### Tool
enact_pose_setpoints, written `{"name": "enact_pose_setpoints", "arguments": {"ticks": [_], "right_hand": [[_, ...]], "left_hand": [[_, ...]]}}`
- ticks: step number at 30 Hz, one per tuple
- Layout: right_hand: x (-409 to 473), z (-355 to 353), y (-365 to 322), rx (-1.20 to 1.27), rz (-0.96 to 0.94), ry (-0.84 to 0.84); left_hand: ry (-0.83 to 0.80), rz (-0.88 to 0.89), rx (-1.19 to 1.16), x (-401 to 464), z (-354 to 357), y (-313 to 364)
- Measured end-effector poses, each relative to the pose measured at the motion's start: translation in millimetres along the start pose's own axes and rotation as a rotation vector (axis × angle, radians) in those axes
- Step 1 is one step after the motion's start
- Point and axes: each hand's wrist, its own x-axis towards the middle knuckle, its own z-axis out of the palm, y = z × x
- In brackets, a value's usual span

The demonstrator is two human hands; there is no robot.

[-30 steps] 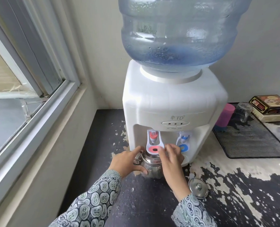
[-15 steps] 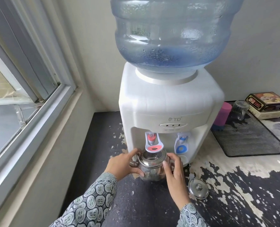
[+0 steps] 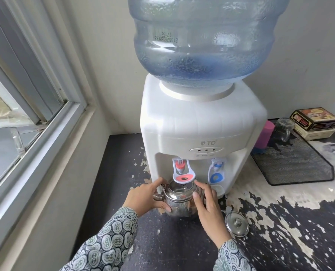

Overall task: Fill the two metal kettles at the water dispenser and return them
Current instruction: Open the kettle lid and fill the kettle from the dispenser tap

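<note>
You have both hands, left [image 3: 143, 198] and right [image 3: 208, 208], clasping the lidless round steel kettle [image 3: 179, 198] under the red-tabbed tap [image 3: 183, 172] at lower centre (filling step); next, press that tap.

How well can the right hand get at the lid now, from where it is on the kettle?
Probably yes. The lid lies alone on the counter just right of the right hand, knob up, with nothing between them. The hand would first have to let go of the kettle, which the left hand also holds.
</note>
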Motion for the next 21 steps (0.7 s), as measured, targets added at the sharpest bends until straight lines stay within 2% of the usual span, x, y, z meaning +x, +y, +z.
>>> {"name": "enact_pose_setpoints", "arguments": {"ticks": [9,21], "right_hand": [[4.2,-2.5,1.4,-0.136,0.038,-0.023],[6.1,-6.1,-1.5,-0.156,0.069,-0.055]], "left_hand": [[0.012,0.035,-0.021,1.9,3.6,-6.3],[0.002,0.04,-0.056,3.3,3.1,-6.5]]}}
